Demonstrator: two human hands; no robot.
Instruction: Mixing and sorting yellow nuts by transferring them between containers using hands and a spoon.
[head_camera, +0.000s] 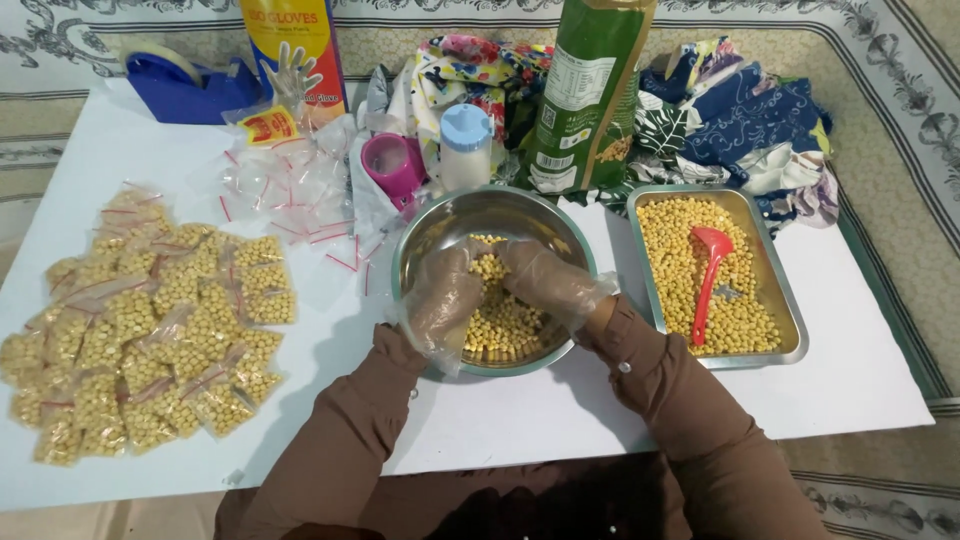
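Gloved hands (495, 285) in steel bowl (430, 225) of chickpeas (505, 325); tray (775, 270) holds more

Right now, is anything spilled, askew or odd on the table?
No spill: beans sit inside the bowl and tray. Empty bags lie scattered loosely, and the red scoop rests in the tray's beans.

A round steel bowl (420, 235) sits at the centre of the frame, upright. Pale yellow soybeans (505, 325) (dry, small and round) cover its bottom in a shallow heap, piled toward the lower rim, partly hidden under clear plastic gloves.
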